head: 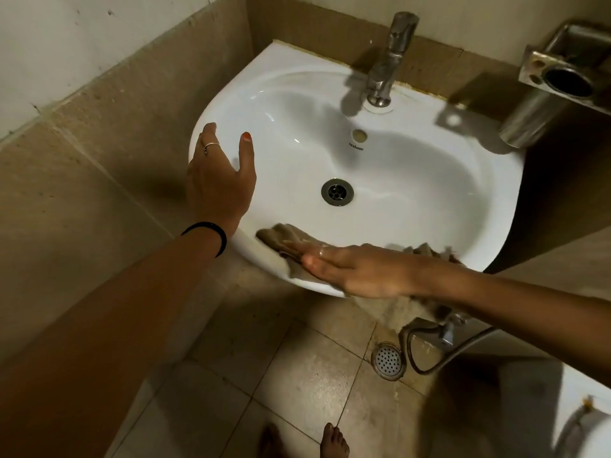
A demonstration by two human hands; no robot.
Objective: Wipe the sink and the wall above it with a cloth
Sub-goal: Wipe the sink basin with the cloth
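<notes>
The fingers of the right hand [357, 271] lie straight and close together, pressed flat on the cloth [281, 239] at the near rim of the sink [429, 193]; nothing is curled round the fabric, and a thin ring shows on one finger. The cloth is a single beige-brown rag, crumpled and blurred at its edges. One end bunches just inside the bowl to the left of the fingertips, the middle lies under the palm across the rim, and the rest shows frayed behind the wrist and hangs below the sink's front edge.

The left hand [218, 180] is spread, thumb well apart from the fingers, holding nothing. Its fingers reach over the sink's left rim; whether they touch it I cannot tell. One ring sits on a finger, the thumbnail is orange, and one black band circles the wrist.

The sink is one white, glossy oval basin fixed into a corner of tan wall tiles [115, 110], with one drain [337, 192] at the bottom, one overflow hole [359, 135] above it, and one chrome tap [390, 57] at the back. To the right hangs one metal holder [562, 71]. Below, on the tiled floor, are one round floor drain [387, 360] and one hose [429, 358]. Two bare feet [334, 441] show at the bottom edge.
</notes>
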